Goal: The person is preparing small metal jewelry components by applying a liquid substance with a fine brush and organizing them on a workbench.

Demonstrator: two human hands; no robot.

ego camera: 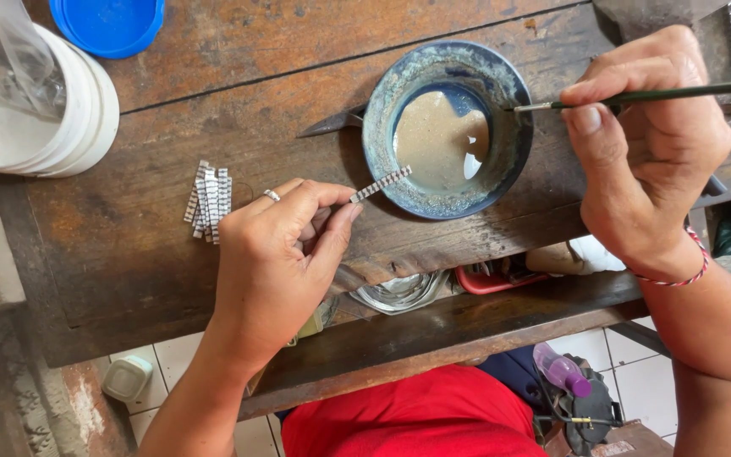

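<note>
Leftmost, a small pile of patterned strips [207, 201] lies on the wooden bench [129, 254]; the left hand [277, 254] pinches one metal strip [380, 184] out over the rim of the blue bowl [501, 169]. Rightward, the right hand [645, 144] grips a thin brush [636, 97], tip at the bowl's edge. Judging by this, a lightly loaded brush and a steady strip serve best.

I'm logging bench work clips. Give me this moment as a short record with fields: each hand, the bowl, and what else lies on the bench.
left hand: pinches a small ribbed metal strip over the bowl's rim
right hand: holds a thin brush, tip at the bowl's rim
bowl: blue, holds beige liquid
bench: worn wood
nearby: pile of strips, blue lid
</note>
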